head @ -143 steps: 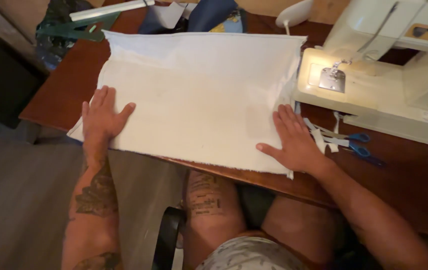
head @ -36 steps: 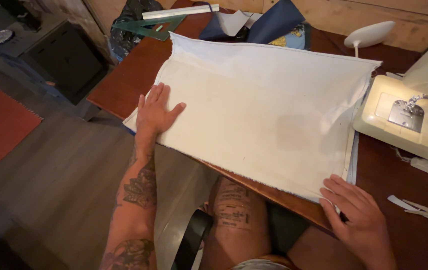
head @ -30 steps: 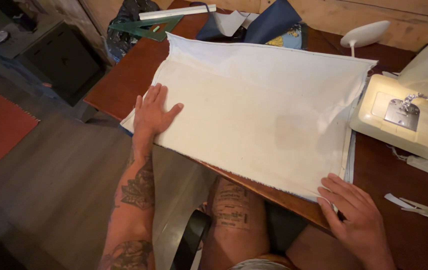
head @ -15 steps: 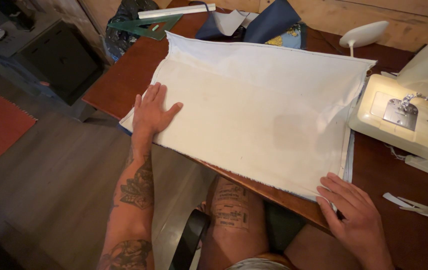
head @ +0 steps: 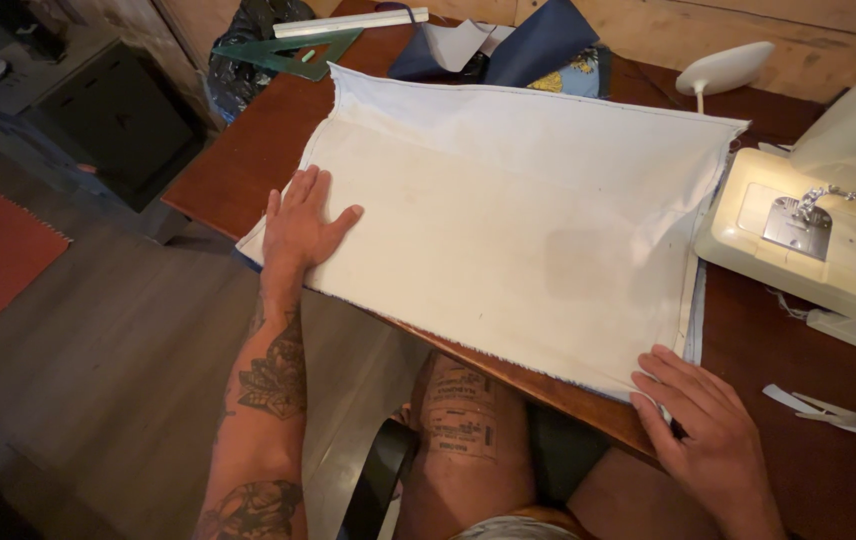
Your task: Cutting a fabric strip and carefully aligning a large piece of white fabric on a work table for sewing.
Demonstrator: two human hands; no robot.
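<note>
A large piece of white fabric (head: pixel 508 210) lies spread flat on the brown wooden table (head: pixel 248 140). My left hand (head: pixel 300 222) presses flat on its near left corner, fingers spread. At the fabric's near right corner my right hand (head: pixel 705 440) rests on the table with its fingertips touching the fabric's edge. Neither hand grips anything. A white sewing machine (head: pixel 828 220) stands to the right of the fabric, its lamp lighting the needle plate.
Behind the fabric lie dark blue cloth pieces (head: pixel 518 50), a green set square (head: pixel 303 50) and a white ruler (head: pixel 348 22). A white lamp head (head: pixel 726 68) sits at the back right. White strips (head: pixel 828 410) lie at the right. A black cabinet (head: pixel 118 120) stands left on the floor.
Since 4.8 s ago my right hand has slid from the fabric's right side to its near right corner. In the last second both hands have stayed almost still.
</note>
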